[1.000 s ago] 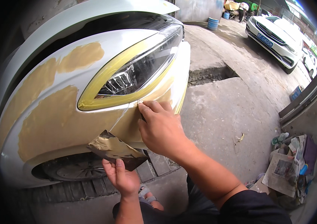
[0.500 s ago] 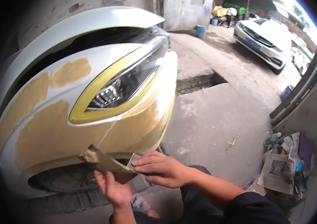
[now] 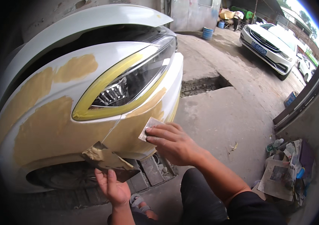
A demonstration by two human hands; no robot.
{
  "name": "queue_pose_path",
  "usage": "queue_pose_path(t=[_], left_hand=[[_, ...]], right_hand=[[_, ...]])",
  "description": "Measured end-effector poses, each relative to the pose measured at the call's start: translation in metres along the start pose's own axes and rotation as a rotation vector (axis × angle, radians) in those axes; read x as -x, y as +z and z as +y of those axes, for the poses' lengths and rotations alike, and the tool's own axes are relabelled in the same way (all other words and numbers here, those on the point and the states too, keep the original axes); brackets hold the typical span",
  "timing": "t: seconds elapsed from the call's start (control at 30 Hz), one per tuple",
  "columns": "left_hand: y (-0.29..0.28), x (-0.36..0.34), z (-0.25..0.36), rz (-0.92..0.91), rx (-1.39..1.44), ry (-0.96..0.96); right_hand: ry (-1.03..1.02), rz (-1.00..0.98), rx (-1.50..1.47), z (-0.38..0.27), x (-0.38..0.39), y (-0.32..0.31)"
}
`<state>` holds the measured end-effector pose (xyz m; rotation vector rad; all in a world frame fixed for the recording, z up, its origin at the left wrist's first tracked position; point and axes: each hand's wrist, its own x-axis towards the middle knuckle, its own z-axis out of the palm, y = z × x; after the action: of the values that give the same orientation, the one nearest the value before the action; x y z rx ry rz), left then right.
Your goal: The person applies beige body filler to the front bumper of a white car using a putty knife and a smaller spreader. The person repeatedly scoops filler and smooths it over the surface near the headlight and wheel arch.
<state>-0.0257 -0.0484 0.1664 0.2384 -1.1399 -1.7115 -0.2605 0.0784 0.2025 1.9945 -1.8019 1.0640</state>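
My left hand (image 3: 115, 187) grips the lower edge of a dark flat mixing board (image 3: 105, 159), which carries tan body filler (image 3: 95, 153) at its upper left. In my right hand (image 3: 176, 144) is a small pale putty spreader (image 3: 150, 127), held by its edge at the front bumper, apparently against the surface. The white car (image 3: 125, 52) has broad tan filler patches (image 3: 45, 127) over its fender and bumper. Yellow masking tape (image 3: 82, 111) frames its headlight (image 3: 116, 90). The spreader's working edge against the bumper is partly hidden.
A rectangular pit (image 3: 204, 86) opens in the concrete floor beyond the bumper. Cardboard and rags (image 3: 287, 170) are piled at the right by a door frame (image 3: 304, 90). Another white car (image 3: 270, 45) is parked at the back right, and a blue drum (image 3: 207, 33) stands far off.
My right hand has moved up and away from the board, taking the spreader to the bumper. The board in my left hand has tilted, showing more of its filler-covered face. My view has shifted slightly.
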Motion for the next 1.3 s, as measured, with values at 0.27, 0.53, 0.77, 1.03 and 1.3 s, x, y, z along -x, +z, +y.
queue_pose_path(t=[0.27, 0.53, 0.77, 1.03, 1.3], left_hand=[[0.004, -0.001, 0.005, 0.005, 0.022, -0.013], [0.002, -0.002, 0.006, 0.022, -0.021, 0.003], [0.000, -0.001, 0.007, 0.020, -0.017, 0.015], [0.003, 0.001, 0.006, 0.024, -0.033, 0.012], [0.001, -0.001, 0.005, 0.005, -0.005, 0.004]], right_hand=[[-0.166, -0.001, 0.035, -0.002, -0.048, -0.004], [-0.194, -0.050, -0.012, -0.004, -0.059, -0.001], [-0.126, -0.134, 0.086, -0.002, -0.056, -0.011], [-0.152, -0.096, 0.137, 0.000, -0.051, 0.003], [-0.008, -0.084, 0.210, 0.012, -0.030, -0.013]])
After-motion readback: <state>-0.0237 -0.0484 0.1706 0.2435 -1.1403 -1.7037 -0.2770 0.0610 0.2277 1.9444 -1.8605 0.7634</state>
